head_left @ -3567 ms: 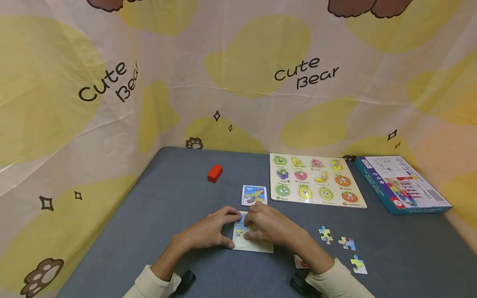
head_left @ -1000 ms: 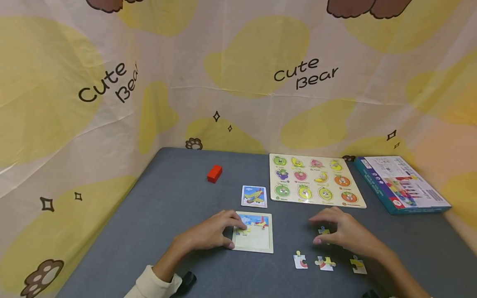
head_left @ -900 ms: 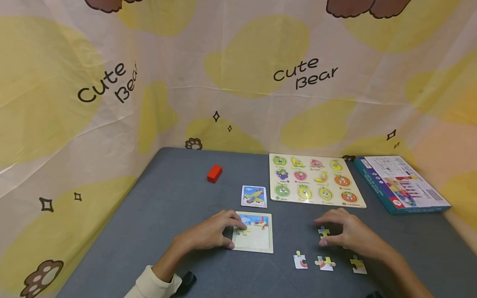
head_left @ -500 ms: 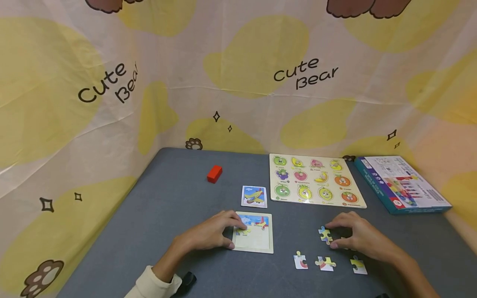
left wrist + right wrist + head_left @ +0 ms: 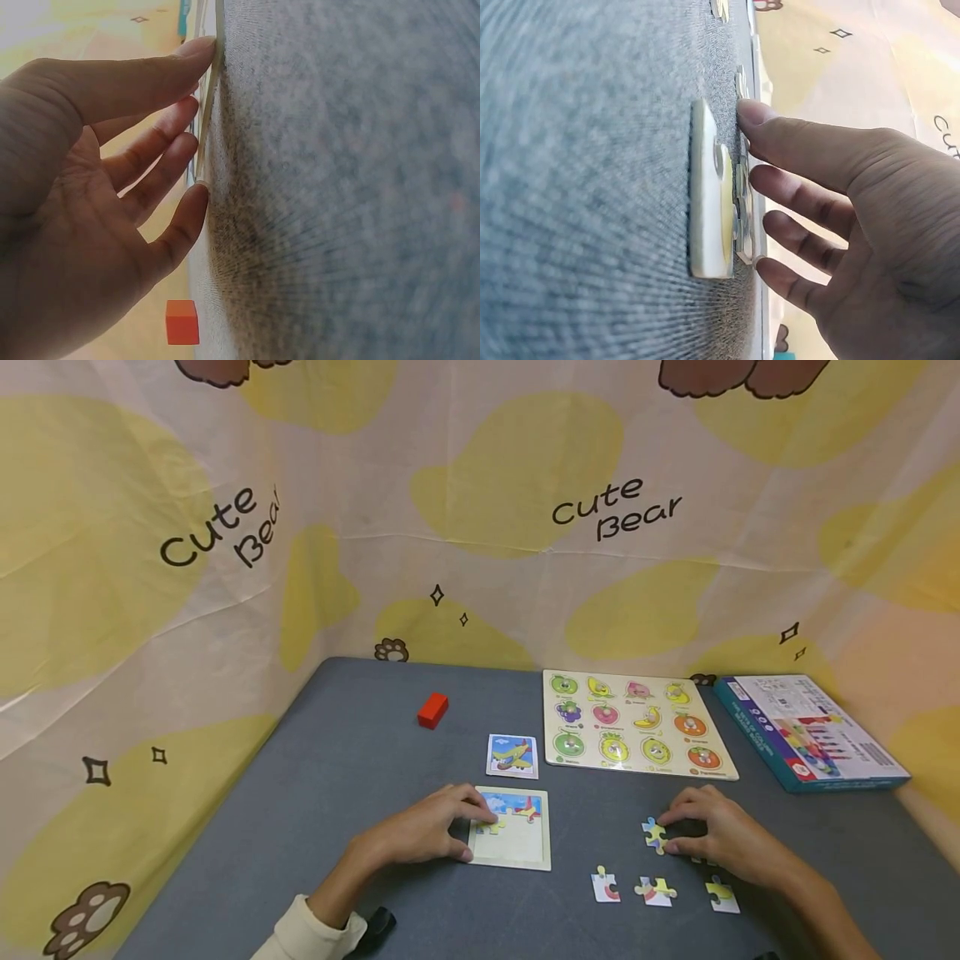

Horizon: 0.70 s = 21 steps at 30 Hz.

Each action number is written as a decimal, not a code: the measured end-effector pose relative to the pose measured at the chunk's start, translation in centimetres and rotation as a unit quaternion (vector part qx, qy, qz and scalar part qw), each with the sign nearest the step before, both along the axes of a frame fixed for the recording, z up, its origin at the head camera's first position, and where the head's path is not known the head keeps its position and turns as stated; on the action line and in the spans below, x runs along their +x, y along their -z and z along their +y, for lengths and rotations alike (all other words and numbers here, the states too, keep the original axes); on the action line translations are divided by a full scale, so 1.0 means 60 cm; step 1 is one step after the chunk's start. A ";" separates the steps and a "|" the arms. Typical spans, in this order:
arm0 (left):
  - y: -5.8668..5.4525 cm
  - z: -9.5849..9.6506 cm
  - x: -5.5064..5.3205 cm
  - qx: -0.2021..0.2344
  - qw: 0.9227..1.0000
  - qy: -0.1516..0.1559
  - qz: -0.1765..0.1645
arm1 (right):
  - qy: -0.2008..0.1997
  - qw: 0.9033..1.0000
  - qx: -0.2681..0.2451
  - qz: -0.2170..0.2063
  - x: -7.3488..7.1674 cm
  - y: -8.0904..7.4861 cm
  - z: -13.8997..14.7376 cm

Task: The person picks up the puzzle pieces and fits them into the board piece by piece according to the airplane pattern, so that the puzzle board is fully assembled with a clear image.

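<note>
In the head view my left hand holds the left side of a pale puzzle tray, thumb at its near left corner and index finger over the fitted pieces. Sky and a red plane tail show on the pieces along its far side. To the right, my right hand has thumb and index fingertips at the right side of a blue-and-yellow jigsaw piece. Its fingers stand apart in the right wrist view. Another jigsaw piece lies mostly hidden beneath this hand.
Nearer me lie a white-and-red piece, a yellow-and-pink piece and a yellow-and-white piece. Behind the tray are an airplane picture card and a red block. A fruit board and a flat box stand back right.
My right hand has left the tray and gone right to the loose pieces, then settled beside the blue-and-yellow one. A red-tailed piece now shows in the tray. My left hand stays put.
</note>
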<state>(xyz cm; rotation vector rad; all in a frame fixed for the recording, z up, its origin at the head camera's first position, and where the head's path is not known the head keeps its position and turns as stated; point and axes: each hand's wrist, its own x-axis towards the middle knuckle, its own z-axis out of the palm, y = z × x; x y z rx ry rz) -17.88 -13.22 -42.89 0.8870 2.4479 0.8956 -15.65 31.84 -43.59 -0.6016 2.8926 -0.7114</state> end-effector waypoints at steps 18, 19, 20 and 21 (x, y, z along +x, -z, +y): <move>-0.001 -0.001 0.001 0.004 1.000 0.004 0.001 | -0.008 1.000 0.008 0.020 0.005 -0.007 -0.007; -0.001 -0.002 0.001 0.005 1.000 0.005 0.000 | -0.006 1.000 0.008 0.022 0.006 -0.007 -0.007; -0.001 -0.002 0.001 0.005 1.000 0.005 0.000 | -0.003 1.000 0.007 0.025 0.007 -0.007 -0.008; -0.001 -0.002 0.000 0.006 1.000 0.006 -0.001 | -0.002 1.000 0.006 0.027 0.007 -0.007 -0.009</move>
